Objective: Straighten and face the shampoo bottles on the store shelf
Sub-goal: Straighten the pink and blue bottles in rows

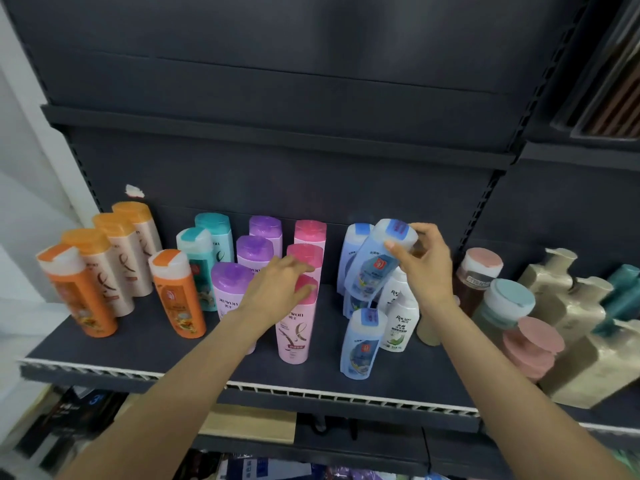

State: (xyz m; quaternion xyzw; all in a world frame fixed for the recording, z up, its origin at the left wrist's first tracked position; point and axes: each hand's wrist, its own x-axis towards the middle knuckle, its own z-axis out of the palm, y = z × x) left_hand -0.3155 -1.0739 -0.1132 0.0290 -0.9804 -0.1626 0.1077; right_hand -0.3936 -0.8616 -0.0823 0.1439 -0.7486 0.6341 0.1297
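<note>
Shampoo bottles stand in colour rows on a dark shelf [138, 344]. My right hand [420, 261] grips the cap end of a light blue bottle [374, 261], which is lifted and tilted to the left above the blue row. Another blue bottle [362, 344] stands at the front, and one more [355, 244] at the back. My left hand [280, 289] rests with its fingers on the pink cap of the front pink bottle [296, 327]. Purple bottles [230, 285] stand just left of that hand, partly hidden by it.
Orange and beige bottles [79, 289] fill the left end, teal ones [204, 258] behind. White bottles [398, 320] stand right of the blue row. Brown, pink-lidded and cream containers [568, 306] crowd the right. The shelf above is bare; a lower shelf holds dark packages.
</note>
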